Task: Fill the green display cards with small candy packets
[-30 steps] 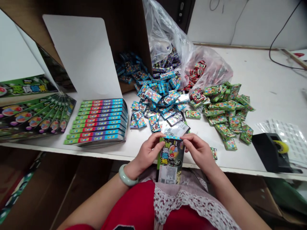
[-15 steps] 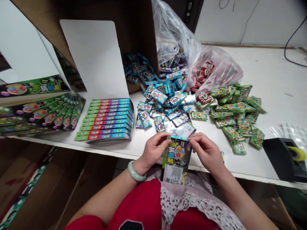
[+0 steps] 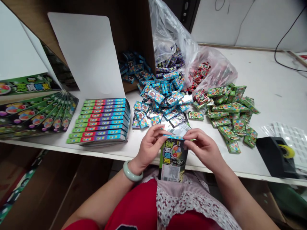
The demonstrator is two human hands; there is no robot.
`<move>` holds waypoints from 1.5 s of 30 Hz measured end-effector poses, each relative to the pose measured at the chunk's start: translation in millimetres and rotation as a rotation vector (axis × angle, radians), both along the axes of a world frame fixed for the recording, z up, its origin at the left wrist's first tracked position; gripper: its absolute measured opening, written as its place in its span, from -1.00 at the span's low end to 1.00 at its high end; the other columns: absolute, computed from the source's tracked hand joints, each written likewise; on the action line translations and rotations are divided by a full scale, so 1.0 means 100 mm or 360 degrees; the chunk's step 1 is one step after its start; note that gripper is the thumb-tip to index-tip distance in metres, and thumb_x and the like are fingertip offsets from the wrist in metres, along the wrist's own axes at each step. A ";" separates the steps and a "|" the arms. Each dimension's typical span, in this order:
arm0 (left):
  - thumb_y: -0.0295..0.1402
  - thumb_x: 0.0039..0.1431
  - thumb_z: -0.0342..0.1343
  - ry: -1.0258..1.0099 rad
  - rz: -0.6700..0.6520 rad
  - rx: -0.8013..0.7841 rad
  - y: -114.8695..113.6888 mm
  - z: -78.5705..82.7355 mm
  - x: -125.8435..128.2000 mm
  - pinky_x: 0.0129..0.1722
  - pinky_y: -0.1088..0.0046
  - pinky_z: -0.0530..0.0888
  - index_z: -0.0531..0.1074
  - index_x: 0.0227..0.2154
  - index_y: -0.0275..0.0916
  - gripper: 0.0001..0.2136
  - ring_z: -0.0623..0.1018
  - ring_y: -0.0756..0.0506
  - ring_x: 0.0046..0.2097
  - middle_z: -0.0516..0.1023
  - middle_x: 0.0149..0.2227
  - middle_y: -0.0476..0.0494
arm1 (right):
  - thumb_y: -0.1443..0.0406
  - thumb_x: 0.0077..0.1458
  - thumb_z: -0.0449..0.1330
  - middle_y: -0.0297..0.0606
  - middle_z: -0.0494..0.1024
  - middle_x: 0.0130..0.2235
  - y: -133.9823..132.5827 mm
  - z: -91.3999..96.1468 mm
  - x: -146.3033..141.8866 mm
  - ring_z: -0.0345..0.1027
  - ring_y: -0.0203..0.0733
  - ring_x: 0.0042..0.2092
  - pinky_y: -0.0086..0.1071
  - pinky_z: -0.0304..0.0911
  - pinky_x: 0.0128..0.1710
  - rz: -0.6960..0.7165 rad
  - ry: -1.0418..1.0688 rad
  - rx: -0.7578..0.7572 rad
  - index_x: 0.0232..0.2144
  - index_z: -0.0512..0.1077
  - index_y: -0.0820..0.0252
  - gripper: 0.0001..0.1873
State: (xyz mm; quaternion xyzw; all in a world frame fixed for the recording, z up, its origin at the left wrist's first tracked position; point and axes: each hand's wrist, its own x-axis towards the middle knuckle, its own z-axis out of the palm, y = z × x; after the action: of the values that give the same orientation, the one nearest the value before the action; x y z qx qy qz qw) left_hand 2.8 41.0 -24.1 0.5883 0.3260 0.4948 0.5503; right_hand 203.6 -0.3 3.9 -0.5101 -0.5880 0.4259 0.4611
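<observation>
Left hand (image 3: 150,147) and right hand (image 3: 205,148) pinch a black package (image 3: 173,156) between them, and beyond them a cardboard box (image 3: 134,25) holds blue packets (image 3: 135,67) and a plastic bag (image 3: 223,68) red packets (image 3: 202,71).

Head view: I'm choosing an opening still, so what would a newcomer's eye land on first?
Most likely the heap of blue packets mid-picture on the white table, with a green pile to its right. Next might come the tall white flap standing behind the striped packs on the left. At the near edge, the left hand and right hand hold a dark printed packet by its far end.
</observation>
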 end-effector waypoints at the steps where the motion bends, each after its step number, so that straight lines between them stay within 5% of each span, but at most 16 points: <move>1: -0.42 0.25 0.09 0.0052 -0.0033 0.0086 0.01 0.01 -0.01 -0.15 0.44 0.48 0.44 -0.13 -0.19 -0.85 0.56 -0.03 -0.17 0.58 -0.23 -0.11 | 0.27 0.10 0.24 -0.25 0.40 -0.22 0.00 0.02 0.00 0.34 -0.22 -0.18 -0.38 0.33 -0.34 0.0017 -0.0018 0.0012 -0.36 0.44 0.12 -0.95; 4: -0.38 0.19 0.16 0.0079 -0.0132 0.0247 0.04 0.05 -0.02 -0.14 0.43 0.48 0.50 -0.25 -0.23 -0.91 0.54 -0.05 -0.17 0.56 -0.25 -0.14 | 0.25 0.08 0.25 -0.28 0.41 -0.28 0.03 0.09 -0.03 0.35 -0.26 -0.28 -0.38 0.30 -0.38 -0.0012 -0.0088 -0.0062 -0.40 0.39 0.15 -0.89; 13: -0.36 0.09 0.20 0.0256 0.0001 -0.0043 0.11 0.29 0.02 -0.49 0.55 0.35 0.40 -0.47 -0.26 -0.88 0.40 0.04 -0.45 0.43 -0.48 0.00 | 0.22 0.07 0.21 -0.35 0.41 -0.47 0.17 0.27 -0.15 0.29 -0.33 -0.49 -0.40 0.24 -0.51 0.0039 -0.0085 -0.0285 -0.47 0.37 0.18 -0.83; 25: -0.39 0.19 0.09 0.0303 -0.0306 0.0172 0.16 0.30 -0.10 -0.32 0.46 0.38 0.35 -0.39 -0.24 -0.93 0.42 -0.01 -0.32 0.40 -0.38 -0.05 | 0.26 0.13 0.20 -0.28 0.42 -0.39 0.10 0.25 -0.18 0.32 -0.26 -0.35 -0.39 0.26 -0.48 0.0078 -0.0320 0.0011 -0.45 0.38 0.15 -0.87; 31: -0.44 0.26 0.02 0.0606 -0.0173 0.0687 0.18 0.26 -0.10 -0.19 0.37 0.42 0.35 -0.27 -0.20 -0.96 0.44 -0.06 -0.22 0.43 -0.30 -0.10 | 0.27 0.15 0.17 -0.27 0.42 -0.37 0.14 0.17 -0.15 0.33 -0.26 -0.33 -0.39 0.25 -0.47 -0.0016 -0.0487 0.0112 -0.42 0.39 0.14 -0.90; 35: -0.47 0.20 0.11 0.0697 -0.0146 0.1034 0.12 0.23 -0.11 -0.04 0.23 0.43 0.31 -0.14 -0.17 -0.81 0.44 -0.14 -0.03 0.41 -0.09 -0.20 | 0.25 0.16 0.14 -0.29 0.43 -0.40 0.17 0.18 -0.14 0.31 -0.31 -0.42 -0.41 0.25 -0.49 -0.0071 -0.0410 0.0048 -0.41 0.40 0.15 -0.87; 45: -0.47 0.18 0.11 0.0873 -0.0026 0.0930 0.03 0.25 -0.04 0.04 0.13 0.41 0.30 -0.12 -0.21 -0.78 0.41 -0.21 0.06 0.39 -0.01 -0.29 | 0.23 0.17 0.13 -0.26 0.44 -0.38 0.19 0.15 -0.14 0.33 -0.28 -0.38 -0.42 0.25 -0.49 -0.0129 -0.0538 0.0074 -0.40 0.42 0.15 -0.85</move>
State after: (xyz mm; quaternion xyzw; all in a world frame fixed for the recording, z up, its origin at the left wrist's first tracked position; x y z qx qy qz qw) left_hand -1.3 44.2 1.4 0.8328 0.3018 0.3869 0.2562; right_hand 189.9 18.9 19.3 -0.5869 -0.6459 0.3015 0.3839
